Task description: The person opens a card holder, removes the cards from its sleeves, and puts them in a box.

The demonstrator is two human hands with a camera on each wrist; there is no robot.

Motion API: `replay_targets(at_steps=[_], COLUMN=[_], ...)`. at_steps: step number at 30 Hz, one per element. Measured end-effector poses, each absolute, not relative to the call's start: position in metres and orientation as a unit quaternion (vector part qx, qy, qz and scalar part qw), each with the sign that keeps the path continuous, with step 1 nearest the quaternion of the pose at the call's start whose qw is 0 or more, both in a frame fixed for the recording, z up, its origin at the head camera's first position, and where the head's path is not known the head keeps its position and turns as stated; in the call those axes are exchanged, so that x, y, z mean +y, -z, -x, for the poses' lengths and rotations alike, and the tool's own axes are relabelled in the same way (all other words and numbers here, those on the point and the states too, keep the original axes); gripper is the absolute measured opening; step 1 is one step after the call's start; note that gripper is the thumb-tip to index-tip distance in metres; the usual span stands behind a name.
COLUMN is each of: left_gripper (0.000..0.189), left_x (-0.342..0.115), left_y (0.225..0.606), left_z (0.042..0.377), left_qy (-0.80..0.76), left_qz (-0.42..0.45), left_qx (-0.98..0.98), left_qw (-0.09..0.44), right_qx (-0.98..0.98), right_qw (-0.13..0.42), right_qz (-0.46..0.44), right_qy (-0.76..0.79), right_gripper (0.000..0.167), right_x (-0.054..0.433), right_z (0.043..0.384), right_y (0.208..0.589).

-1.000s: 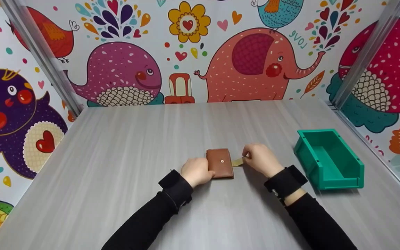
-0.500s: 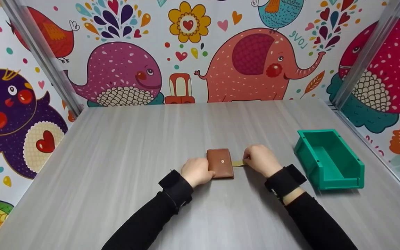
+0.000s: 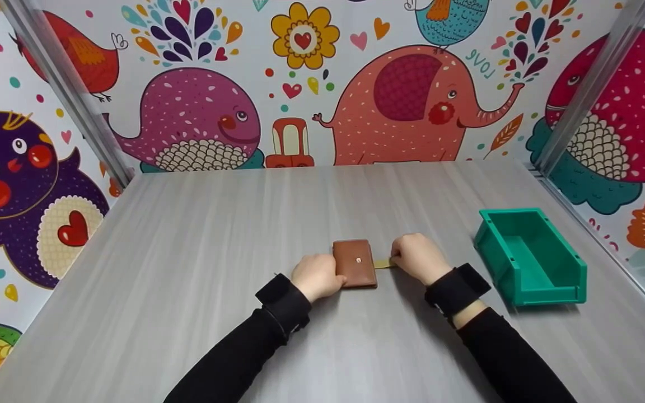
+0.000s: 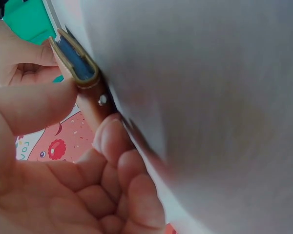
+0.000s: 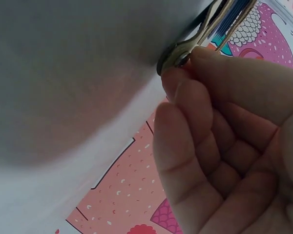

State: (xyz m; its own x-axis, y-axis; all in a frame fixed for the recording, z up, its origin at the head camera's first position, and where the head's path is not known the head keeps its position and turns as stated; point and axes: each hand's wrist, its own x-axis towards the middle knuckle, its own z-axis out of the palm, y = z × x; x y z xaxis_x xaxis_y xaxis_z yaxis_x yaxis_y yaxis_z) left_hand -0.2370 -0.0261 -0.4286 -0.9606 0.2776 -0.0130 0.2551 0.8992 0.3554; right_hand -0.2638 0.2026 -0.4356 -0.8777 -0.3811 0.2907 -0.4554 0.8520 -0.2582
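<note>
A small brown wallet [image 3: 354, 265] lies on the table, a round snap stud on its cover. My left hand [image 3: 316, 277] pinches its left side, thumb over the cover and curled fingers at the spine, as the left wrist view shows. From the wallet's right side sticks out a short strap [image 3: 382, 263], its inner face yellowish tan. Thumb and forefinger of my right hand [image 3: 419, 257] pinch the strap's end. The right wrist view shows a metal snap [image 5: 184, 59] beside those fingertips. Bluish inner leaves [image 4: 78, 61] show between the covers in the left wrist view.
An open-topped green plastic bin [image 3: 552, 294] stands on the table to the right of my right hand. Walls with cartoon animals [image 3: 300, 95] and metal corner posts [image 3: 70, 95] enclose the light grey table [image 3: 216, 224] at the back and sides.
My right hand has shifted very slightly left and down with the strap end, and the strap lies flatter than a second ago. The left hand and the wallet stay put.
</note>
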Motion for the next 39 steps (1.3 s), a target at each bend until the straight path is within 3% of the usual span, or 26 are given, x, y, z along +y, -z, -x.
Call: replay_targets(at_steps=[39], left_gripper=[0.030], left_x=[-0.0263], left_y=[0.4258], left_z=[0.2356], left_qy=[-0.182], left_qz=[-0.141], left_qx=[0.972], left_qw=[0.042], right_qx=[-0.966], right_qw=[0.097], right_qz=[-0.207], right_qy=[-0.120], right_gripper=[0.016], right_x=[0.1976], right_z=[0.2647], right_y=[0.4345])
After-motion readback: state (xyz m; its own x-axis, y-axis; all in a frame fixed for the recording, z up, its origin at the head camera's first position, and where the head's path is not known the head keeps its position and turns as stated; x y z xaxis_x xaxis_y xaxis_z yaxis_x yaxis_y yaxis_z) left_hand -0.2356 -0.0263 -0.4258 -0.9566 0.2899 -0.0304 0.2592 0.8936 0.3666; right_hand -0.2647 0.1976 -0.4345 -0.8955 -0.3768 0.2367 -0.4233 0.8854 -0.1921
